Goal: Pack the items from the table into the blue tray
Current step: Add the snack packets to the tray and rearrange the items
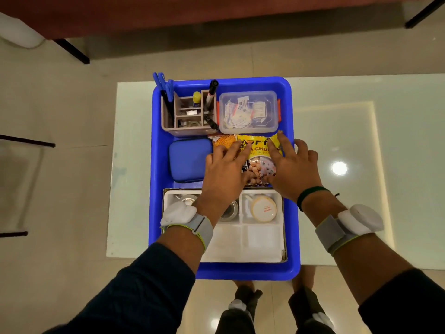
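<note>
Inside blue tray [157, 179], organiser [186, 114], snack packet [258, 150]

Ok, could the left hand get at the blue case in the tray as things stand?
Probably yes: the blue case lies uncovered right beside the left hand, which only rests flat on the snack packet.

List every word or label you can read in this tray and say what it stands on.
"YOFF", the rest hidden by fingers: yellow snack packet.
"A CHU", cut off by the right hand: same packet.
Sachets in the clear lidded box: print too small to read.
Cream round lid: red mark, blurred.
</note>
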{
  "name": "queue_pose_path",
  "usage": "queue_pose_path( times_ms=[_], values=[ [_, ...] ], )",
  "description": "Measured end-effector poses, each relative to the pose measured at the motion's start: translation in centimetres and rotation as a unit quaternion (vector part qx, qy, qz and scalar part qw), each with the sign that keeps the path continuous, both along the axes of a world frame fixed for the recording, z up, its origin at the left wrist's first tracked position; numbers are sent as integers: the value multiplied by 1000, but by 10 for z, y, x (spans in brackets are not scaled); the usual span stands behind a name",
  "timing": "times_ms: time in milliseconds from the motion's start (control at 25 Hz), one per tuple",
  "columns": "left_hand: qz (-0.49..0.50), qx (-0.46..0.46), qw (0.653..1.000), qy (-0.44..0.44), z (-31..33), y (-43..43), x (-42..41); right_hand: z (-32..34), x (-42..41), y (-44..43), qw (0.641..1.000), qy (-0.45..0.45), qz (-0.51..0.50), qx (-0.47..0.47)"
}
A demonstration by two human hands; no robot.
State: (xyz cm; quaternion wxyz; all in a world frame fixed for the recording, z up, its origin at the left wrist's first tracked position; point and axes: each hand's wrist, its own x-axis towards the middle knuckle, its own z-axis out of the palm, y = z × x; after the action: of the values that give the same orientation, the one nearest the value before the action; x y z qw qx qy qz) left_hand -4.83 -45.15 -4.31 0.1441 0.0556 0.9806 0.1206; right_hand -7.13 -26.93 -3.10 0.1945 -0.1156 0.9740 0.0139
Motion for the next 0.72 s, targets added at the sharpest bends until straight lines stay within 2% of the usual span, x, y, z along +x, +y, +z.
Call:
queue_pose_path(
  times_ms=[80, 160, 200, 320, 400, 440, 560, 720],
  values=[
    [127, 82, 989, -2, 9, 5, 16, 10, -10, -1, 999, -16, -24, -40],
    [269, 149, 950, 45, 21, 6, 41, 19, -31, -5, 995, 29, -37, -90],
    [330, 152, 928, 81, 27, 2, 56, 21, -46, -9, 992, 56, -32, -105],
    [457, 28, 878, 136, 28, -31, 99, 19, -108, -27, 990, 88, -10, -109],
    [543, -31, 834, 91, 18, -55, 119, 14, -146, -35, 992, 82, 45, -81],
    [577, -25, 815, 59, 12, -62, 126, 12, -157, -36, 992, 79, 76, -66],
    [598, 9, 799, 61, -2, -65, 124, 11, -173, -27, 988, 79, 113, -66],
    [554, 5, 827, 98, 2, -64, 98, 15, -170, 9, 989, 100, 97, -53]
  ],
)
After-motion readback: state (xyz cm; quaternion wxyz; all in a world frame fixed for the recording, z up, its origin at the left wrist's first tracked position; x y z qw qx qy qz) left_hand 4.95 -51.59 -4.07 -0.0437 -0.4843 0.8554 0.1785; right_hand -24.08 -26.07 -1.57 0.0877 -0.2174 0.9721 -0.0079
